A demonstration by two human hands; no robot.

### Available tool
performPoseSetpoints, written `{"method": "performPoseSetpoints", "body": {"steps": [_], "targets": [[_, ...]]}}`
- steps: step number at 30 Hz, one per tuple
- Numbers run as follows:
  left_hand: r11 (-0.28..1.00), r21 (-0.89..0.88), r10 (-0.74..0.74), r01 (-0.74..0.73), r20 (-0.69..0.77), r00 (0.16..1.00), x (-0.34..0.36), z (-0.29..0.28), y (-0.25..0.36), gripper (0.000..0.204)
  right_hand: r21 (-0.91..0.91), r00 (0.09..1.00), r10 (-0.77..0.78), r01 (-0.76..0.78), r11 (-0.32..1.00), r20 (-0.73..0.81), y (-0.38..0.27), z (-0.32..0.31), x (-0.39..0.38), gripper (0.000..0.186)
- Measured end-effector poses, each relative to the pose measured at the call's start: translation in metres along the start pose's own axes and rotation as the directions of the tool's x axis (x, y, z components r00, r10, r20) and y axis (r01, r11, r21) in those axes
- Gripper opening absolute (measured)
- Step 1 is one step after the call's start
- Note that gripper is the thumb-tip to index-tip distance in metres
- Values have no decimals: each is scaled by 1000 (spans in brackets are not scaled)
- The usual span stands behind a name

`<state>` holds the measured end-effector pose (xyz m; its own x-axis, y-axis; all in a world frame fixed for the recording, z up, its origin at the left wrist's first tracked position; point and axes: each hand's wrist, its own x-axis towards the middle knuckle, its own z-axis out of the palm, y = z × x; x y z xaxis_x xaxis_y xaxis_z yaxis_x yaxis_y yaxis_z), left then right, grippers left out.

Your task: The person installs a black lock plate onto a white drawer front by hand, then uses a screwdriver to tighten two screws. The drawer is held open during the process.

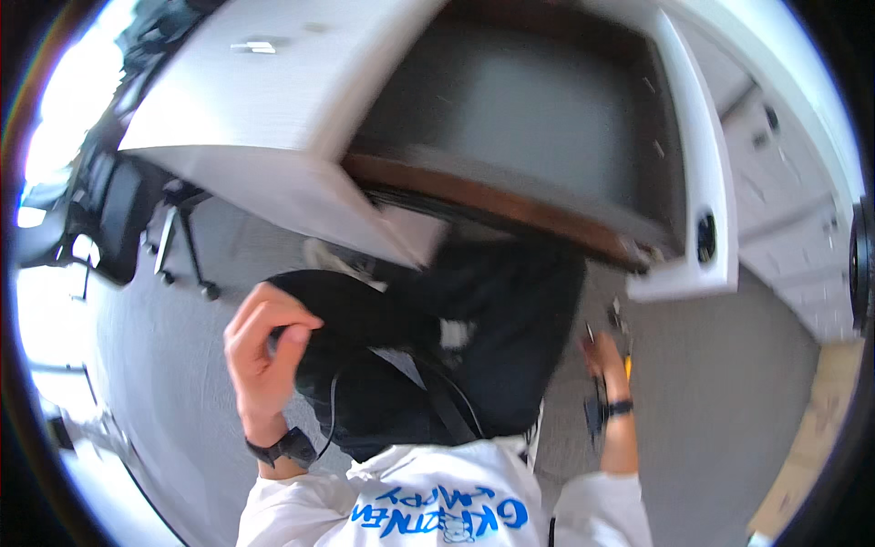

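My right hand [603,356] hangs low, blurred; I cannot tell whether it grips the small metal object [619,315] just beyond its fingers. My left hand [262,351], empty, curls loosely by my left knee [339,305]. Ahead, a white-fronted drawer [700,150] stands open.

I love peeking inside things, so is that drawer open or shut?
Open. The drawer is pulled out, its dark inside showing behind its white front.
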<state>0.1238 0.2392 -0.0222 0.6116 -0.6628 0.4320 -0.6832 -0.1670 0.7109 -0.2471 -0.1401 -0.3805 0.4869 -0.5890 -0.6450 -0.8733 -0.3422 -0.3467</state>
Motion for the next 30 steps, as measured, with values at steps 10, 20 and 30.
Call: {"method": "performPoseSetpoints", "body": {"steps": [10,20,30], "targets": [[906,315,363,-282,-238,901,77,-35,76,16,227,997,43,-56,972,61,-10,-16,-3,24],[696,600,476,-395,28,879,215,-5,50,19,198,999,52,-51,979,0,-27,-25,-37,29],[702,550,374,-452,255,892,241,-22,22,11,86,995,-85,90,992,-60,-42,-50,-93,31]]}}
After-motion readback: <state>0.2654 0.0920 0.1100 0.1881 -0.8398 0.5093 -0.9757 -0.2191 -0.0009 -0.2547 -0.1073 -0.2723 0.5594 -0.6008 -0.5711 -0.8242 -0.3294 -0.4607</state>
